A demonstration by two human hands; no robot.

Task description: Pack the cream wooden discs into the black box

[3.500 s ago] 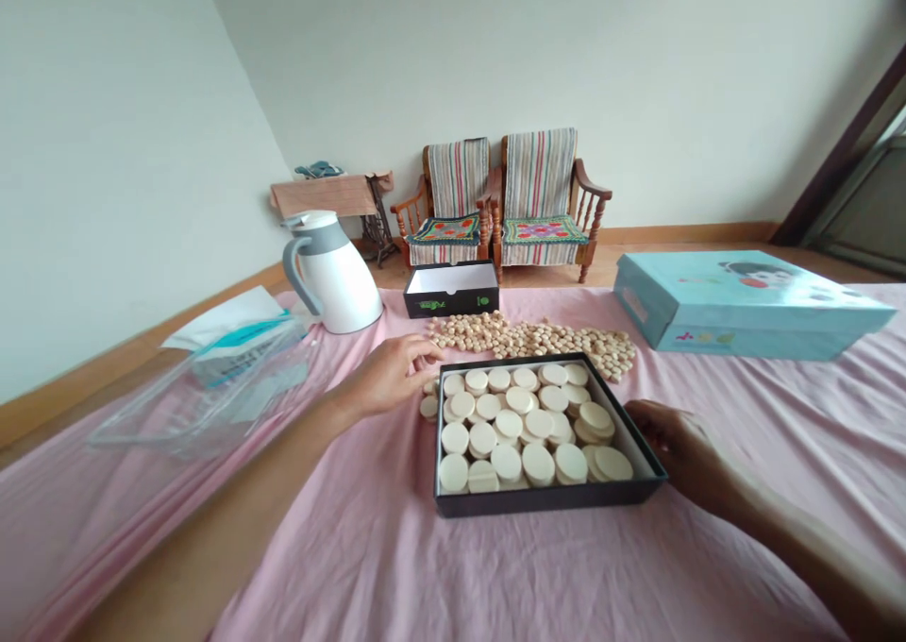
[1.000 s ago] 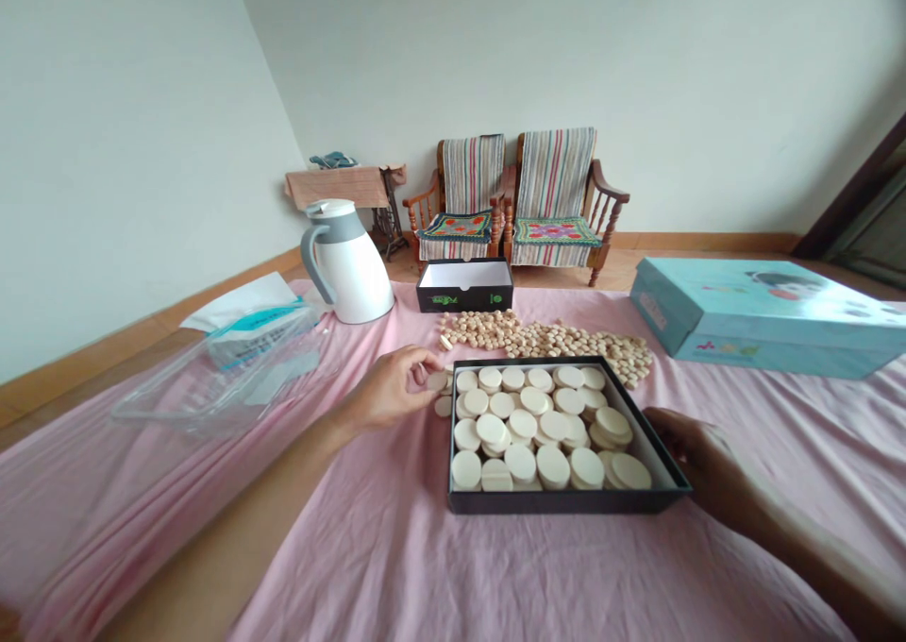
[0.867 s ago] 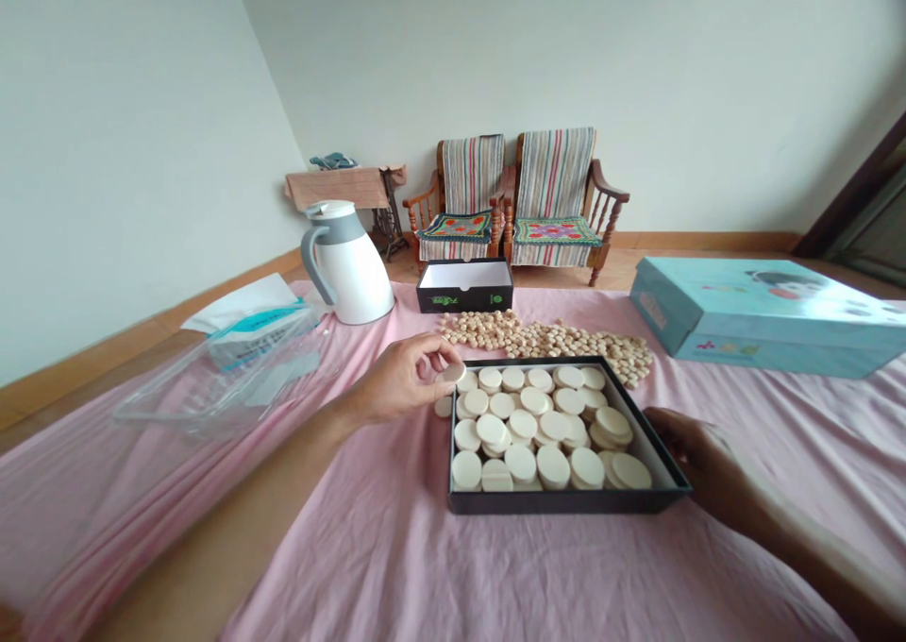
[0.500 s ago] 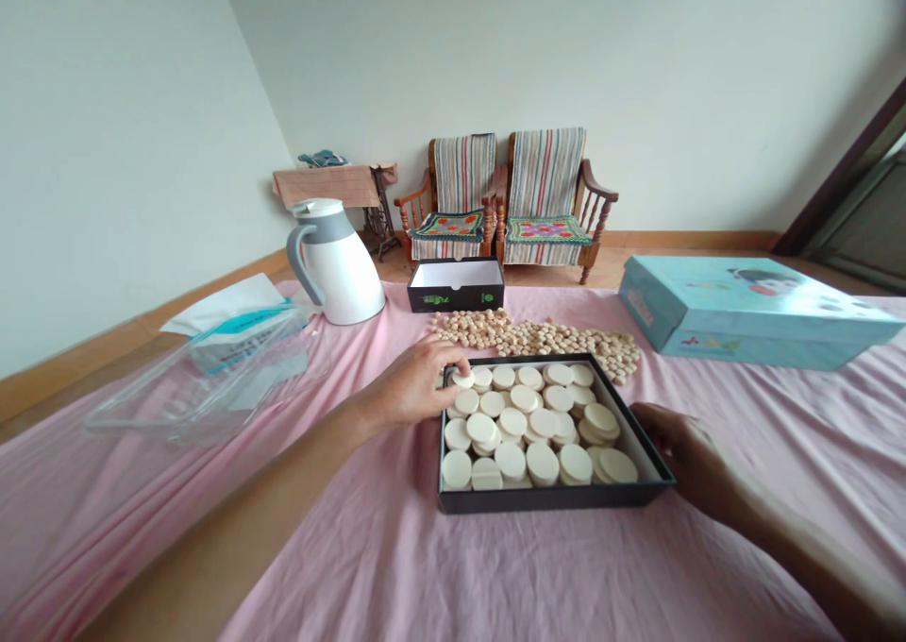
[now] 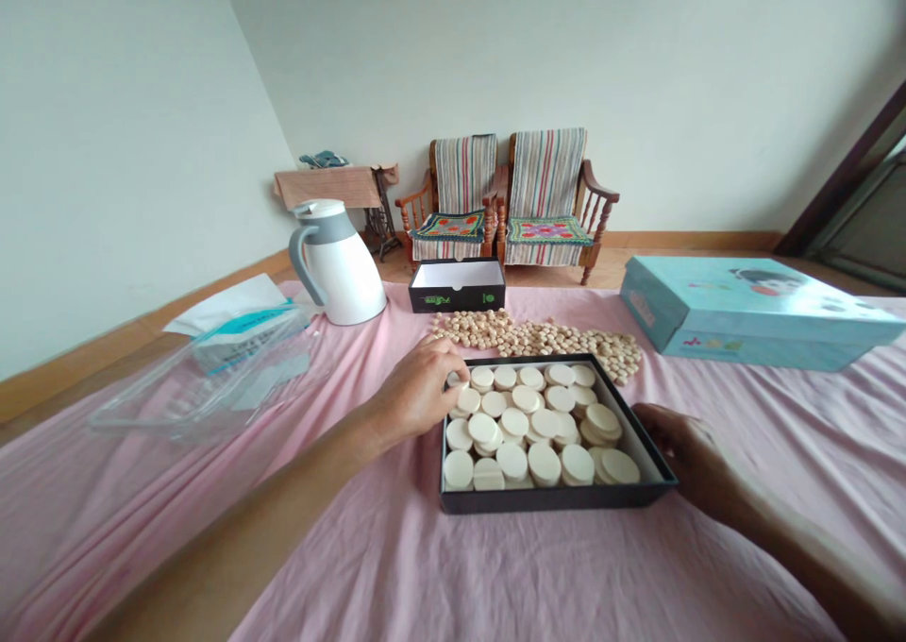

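A black tray (image 5: pixel 552 500) lies on the pink cloth, filled with several cream round discs (image 5: pixel 528 423). My left hand (image 5: pixel 419 387) reaches over the tray's far left corner, fingers pinched on a cream disc at the corner. My right hand (image 5: pixel 683 448) rests against the tray's right wall, fingers curled along it; what lies under them is hidden. Behind the tray spreads a heap of small tan beads (image 5: pixel 545 337).
A white jug (image 5: pixel 340 262) stands at the back left, a small black open box (image 5: pixel 457 285) beside it. A clear plastic container (image 5: pixel 205 378) with papers lies at the left. A light blue box (image 5: pixel 750 313) sits at the back right. Two striped chairs stand by the wall.
My left hand picked a cream disc off the cloth beside the tray, lifted it over the tray's far left corner and has lowered it among the discs. My right hand stayed at the tray's right side.
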